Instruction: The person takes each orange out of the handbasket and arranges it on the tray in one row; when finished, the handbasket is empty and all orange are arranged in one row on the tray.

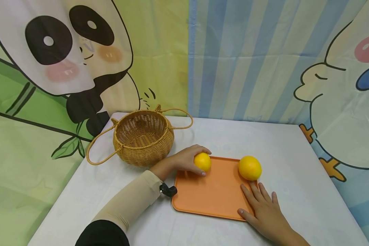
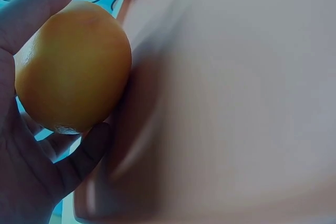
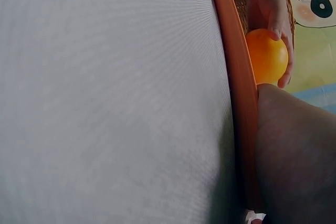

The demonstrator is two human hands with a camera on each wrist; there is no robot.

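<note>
My left hand (image 1: 185, 160) grips an orange (image 1: 202, 162) at the back left corner of the orange-coloured tray (image 1: 213, 194). In the left wrist view, thumb and fingers curl round the held orange (image 2: 73, 66), close to the tray surface; whether it touches cannot be told. A second orange (image 1: 250, 168) sits at the tray's back right corner. Just in front of that fruit, my right hand (image 1: 265, 213) rests on the tray's right edge with its fingers spread and fairly straight. The right wrist view shows the tray rim (image 3: 239, 77) beside this hand.
Behind my left forearm stands a round wicker basket (image 1: 144, 150), its two looped handles folded outward. A white cloth (image 1: 298, 164) covers the table. Printed curtains (image 1: 233, 61) with cartoon animals hang behind and beside it.
</note>
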